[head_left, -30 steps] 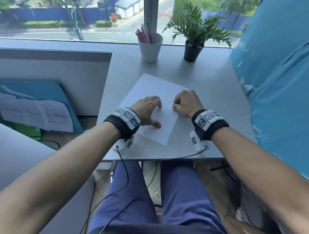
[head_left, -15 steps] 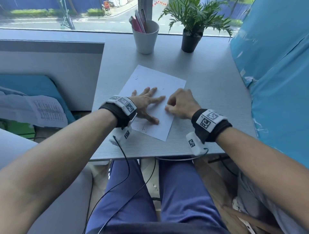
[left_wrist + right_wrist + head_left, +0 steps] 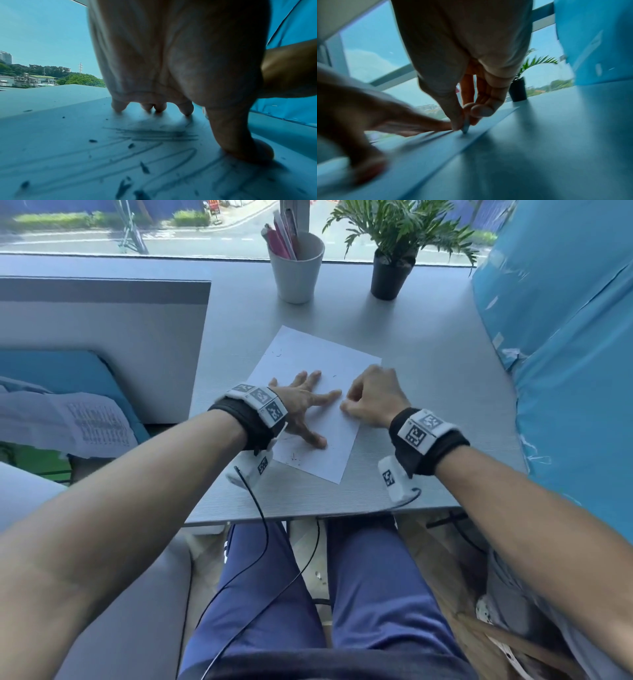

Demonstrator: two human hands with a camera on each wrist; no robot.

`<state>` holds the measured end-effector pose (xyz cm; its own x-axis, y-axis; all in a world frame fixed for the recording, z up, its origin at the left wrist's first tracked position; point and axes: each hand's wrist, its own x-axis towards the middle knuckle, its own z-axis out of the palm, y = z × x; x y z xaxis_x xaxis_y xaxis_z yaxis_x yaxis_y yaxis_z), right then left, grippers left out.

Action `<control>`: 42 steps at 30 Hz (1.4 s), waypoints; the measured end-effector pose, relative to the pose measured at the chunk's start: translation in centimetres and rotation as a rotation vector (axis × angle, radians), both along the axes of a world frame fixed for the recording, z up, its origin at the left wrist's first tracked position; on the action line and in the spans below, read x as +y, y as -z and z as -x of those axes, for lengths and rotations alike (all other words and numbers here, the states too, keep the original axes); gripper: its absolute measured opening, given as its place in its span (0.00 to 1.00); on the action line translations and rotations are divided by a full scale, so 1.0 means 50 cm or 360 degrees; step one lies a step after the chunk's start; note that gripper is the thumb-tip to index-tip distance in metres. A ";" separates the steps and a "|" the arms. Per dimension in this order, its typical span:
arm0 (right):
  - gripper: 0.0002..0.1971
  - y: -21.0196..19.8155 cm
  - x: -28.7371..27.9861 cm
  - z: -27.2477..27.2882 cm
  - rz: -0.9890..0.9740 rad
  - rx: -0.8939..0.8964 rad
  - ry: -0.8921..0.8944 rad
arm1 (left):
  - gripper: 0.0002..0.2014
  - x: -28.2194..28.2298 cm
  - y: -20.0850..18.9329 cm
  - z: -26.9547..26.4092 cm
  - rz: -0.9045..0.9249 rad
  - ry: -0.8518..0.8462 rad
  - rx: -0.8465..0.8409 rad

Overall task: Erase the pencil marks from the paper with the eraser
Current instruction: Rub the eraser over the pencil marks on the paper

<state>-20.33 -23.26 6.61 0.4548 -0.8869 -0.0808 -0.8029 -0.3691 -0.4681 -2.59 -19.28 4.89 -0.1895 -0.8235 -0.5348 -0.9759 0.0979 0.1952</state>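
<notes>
A white sheet of paper [image 3: 342, 364] lies tilted on the grey desk [image 3: 428, 344]. My left hand [image 3: 305, 405] presses flat on it with fingers and thumb spread. Faint pencil marks [image 3: 154, 135] and dark eraser crumbs show on the sheet beneath that palm. My right hand [image 3: 370, 402] sits at the paper's right side, thumb and fingers pinching a small eraser [image 3: 465, 126] whose tip touches the sheet close to my left forefinger. In the head view the eraser is hidden inside the fist.
A white cup [image 3: 299, 268] of pens and a potted plant [image 3: 392, 265] stand at the back of the desk by the window. A blue covered surface [image 3: 565, 354] rises along the right. A grey partition [image 3: 102, 337] borders the left.
My left hand went from curled to flat with fingers spread on the paper. The right hand shifted slightly along the sheet. The head view dropped nearer the desk.
</notes>
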 end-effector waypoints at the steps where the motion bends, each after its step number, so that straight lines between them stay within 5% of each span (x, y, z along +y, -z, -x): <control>1: 0.05 0.006 0.021 -0.012 -0.0013 0.0012 -0.0091 | 0.57 0.000 -0.001 0.000 -0.0006 0.0002 -0.0011; 3: 0.05 0.017 0.043 -0.018 -0.0060 0.0042 -0.0237 | 0.57 -0.003 -0.002 -0.001 -0.0014 0.0006 -0.0025; 7: 0.06 0.007 -0.019 0.008 -0.0036 -0.0053 0.0122 | 0.56 0.000 -0.002 0.000 0.0008 -0.0011 -0.0012; 11: 0.04 0.015 0.031 -0.016 -0.0073 0.0007 -0.0177 | 0.57 -0.002 0.003 -0.006 -0.0002 0.0012 -0.0001; 15: 0.03 0.002 -0.013 -0.003 -0.0053 -0.0114 0.0124 | 0.57 0.000 0.009 -0.011 0.0019 -0.0011 0.0059; 19: 0.04 0.014 0.043 -0.033 -0.0097 -0.0022 -0.0194 | 0.59 -0.004 0.012 -0.016 -0.0015 0.0018 0.0047; 23: 0.04 0.009 -0.011 -0.019 -0.0020 -0.0084 0.0124 | 0.59 -0.001 0.009 -0.016 -0.0013 0.0017 0.0055; 27: 0.03 0.017 0.045 -0.048 -0.0108 -0.0014 -0.0188 | 0.63 -0.005 0.015 -0.019 -0.0057 0.0048 0.0038; 31: 0.05 0.011 -0.002 -0.028 -0.0057 -0.0097 0.0146 | 0.63 0.000 0.010 -0.018 -0.0021 0.0029 0.0048; 34: 0.03 0.013 0.047 -0.052 -0.0092 0.0008 -0.0165 | 0.65 -0.001 0.011 -0.017 -0.0046 0.0040 0.0023; 39: 0.05 0.011 0.004 -0.036 -0.0051 -0.0084 0.0108 | 0.64 0.000 0.009 -0.014 -0.0030 0.0026 0.0025; 42: 0.03 0.016 0.043 -0.058 -0.0095 -0.0005 -0.0195 | 0.65 -0.003 0.012 -0.014 -0.0055 0.0051 0.0016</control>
